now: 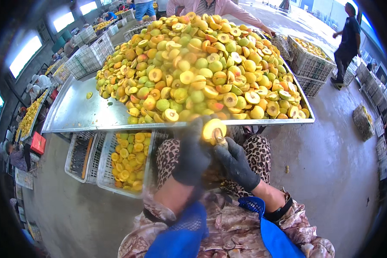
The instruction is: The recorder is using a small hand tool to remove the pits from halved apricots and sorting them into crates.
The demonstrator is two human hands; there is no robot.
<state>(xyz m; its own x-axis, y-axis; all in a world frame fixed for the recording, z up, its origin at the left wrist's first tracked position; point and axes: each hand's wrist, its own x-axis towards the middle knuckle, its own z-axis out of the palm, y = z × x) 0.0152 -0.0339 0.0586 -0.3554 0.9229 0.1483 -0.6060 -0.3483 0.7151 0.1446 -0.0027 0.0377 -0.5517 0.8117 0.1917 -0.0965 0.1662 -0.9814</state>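
Black gloves cover both of my hands, which meet just in front of the metal table's near edge. My left hand (pixel 192 154) holds a halved yellow stone fruit, perhaps a peach (pixel 213 127), with its cut face turned up. My right hand (pixel 237 164) grips a small pitting tool whose curved metal loop (pixel 218 133) sits at the fruit's pit cavity. The glove hides most of the tool's handle. Beyond my hands rises a large heap of halved fruit (pixel 193 71), many pieces with brown centres showing. Low on the left, a white plastic crate (pixel 104 175) contains hollowed fruit halves (pixel 130 158).
The sheet-metal table (pixel 80 104) has a raised rim. Another crate (pixel 71 172) stands left of the fruit crate. Stacked crates (pixel 311 63) with fruit stand right of the table. A person in pink (pixel 232 9) reaches across behind the heap; another person (pixel 347 42) is at the far right.
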